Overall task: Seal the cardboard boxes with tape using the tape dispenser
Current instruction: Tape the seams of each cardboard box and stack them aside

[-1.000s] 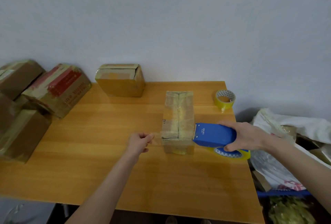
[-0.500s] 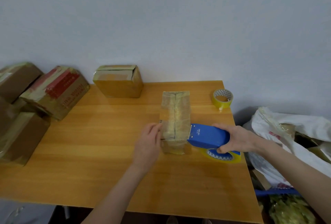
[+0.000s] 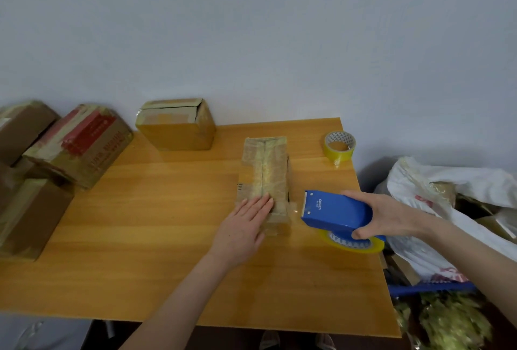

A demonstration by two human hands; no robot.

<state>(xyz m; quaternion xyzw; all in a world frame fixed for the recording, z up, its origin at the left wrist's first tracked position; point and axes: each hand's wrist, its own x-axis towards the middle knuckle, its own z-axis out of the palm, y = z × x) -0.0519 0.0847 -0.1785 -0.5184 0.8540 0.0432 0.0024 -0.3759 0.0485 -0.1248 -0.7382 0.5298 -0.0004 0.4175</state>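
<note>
Dispenser [image 3: 337, 214] right of box [image 3: 265, 170]

A flat orange-brown wooden table [image 3: 140, 251] fills the middle of the view, its far edge against a plain pale grey wall [image 3: 251, 27]. Just off the table at three o'clock slumps a crumpled white plastic bag with red print [image 3: 453, 181]. At five o'clock, a blue plastic rim [image 3: 430, 288] lies above blurred yellow-green crumpled material [image 3: 453, 321].

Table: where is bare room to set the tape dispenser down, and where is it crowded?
Widest bare table lies between the stacked boxes on the left and the narrow box under the left hand. A smaller patch: between that box and the spare tape roll. Crowded: left edge, and around the right hand holding the tape dispenser.
</note>
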